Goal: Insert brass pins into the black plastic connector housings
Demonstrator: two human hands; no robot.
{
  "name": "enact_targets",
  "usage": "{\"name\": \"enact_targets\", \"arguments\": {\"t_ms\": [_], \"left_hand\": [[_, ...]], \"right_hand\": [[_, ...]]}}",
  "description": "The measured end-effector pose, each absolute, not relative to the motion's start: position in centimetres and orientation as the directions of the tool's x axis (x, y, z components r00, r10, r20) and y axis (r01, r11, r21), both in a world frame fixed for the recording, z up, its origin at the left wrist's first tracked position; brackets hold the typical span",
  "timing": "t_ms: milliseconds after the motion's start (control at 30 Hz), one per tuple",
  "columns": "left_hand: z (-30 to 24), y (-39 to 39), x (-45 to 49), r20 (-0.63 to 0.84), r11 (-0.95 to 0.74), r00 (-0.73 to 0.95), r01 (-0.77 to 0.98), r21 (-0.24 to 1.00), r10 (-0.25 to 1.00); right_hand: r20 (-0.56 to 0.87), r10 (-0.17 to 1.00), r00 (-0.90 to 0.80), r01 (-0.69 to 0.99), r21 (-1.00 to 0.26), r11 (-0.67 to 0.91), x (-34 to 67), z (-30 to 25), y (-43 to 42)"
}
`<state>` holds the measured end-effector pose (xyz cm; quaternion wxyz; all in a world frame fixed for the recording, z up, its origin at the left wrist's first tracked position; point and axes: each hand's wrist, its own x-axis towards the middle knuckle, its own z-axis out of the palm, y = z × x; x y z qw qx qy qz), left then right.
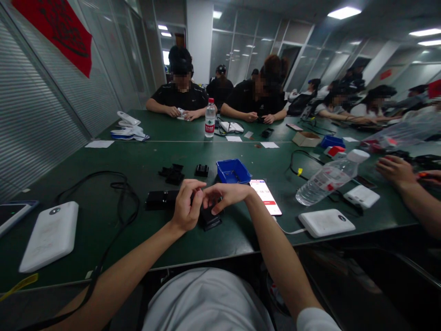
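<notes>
Shirt (pixel 208 299) by near edge of surface (pixel 237 241). Our right hand (pixel 229 194) pinches black part (pixel 211 221), likely steadying it; left hand (pixel 187 207), grip unclear.

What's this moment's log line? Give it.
left hand: beside black part, grip unclear | right hand: thumb against that part | blue tray: beyond hands | phone: screen lit

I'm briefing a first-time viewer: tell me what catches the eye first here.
A red banner at the picture's upper left jumps out first. Next, on the green table, come the small blue tray just beyond the right hand and the smartphone with its lit screen beside the right wrist.
</notes>
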<state>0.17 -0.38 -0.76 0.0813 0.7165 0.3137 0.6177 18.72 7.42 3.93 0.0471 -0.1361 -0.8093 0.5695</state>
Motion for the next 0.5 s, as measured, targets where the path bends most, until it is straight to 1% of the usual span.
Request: {"name": "enact_targets", "arguments": {"t_ms": [233, 367, 500], "left_hand": [[-0.62, -0.50, 0.15, 0.839, -0.793, 0.051, 0.362, 0.490, 0.542], [-0.44, -0.54, 0.13, 0.838, -0.791, 0.070, 0.381, 0.479, 0.541], [-0.19, -0.61, 0.18, 0.827, -0.801, 0.128, 0.366, 0.474, 0.548]], "right_hand": [[-0.104, 0.269, -0.958, 0.194, -0.922, 0.336, 18.98, 3.66, 7.68], [-0.148, 0.303, -0.941, 0.251, -0.908, 0.335, 19.14, 3.69, 7.74], [-0.187, 0.331, -0.925, 0.303, -0.888, 0.345, 19.35, 3.76, 7.77]]}}
